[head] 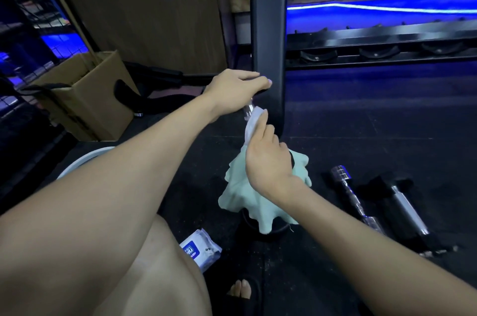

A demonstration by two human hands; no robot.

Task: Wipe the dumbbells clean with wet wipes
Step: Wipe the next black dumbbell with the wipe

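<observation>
My left hand grips the upper black end of a dumbbell that stands tilted on the floor. A short stretch of its chrome handle shows just below that hand. My right hand holds a white wet wipe against the handle. A pale green cloth drapes over the dumbbell's lower end, whose black weight peeks out beneath. Two more dumbbells with chrome handles lie on the dark floor to the right. A pack of wet wipes lies by my knee.
A black rack upright rises right behind my hands, with empty dumbbell cradles on its rail to the right. A cardboard box stands at the left, a white basin rim below it. My sandalled foot is at the bottom.
</observation>
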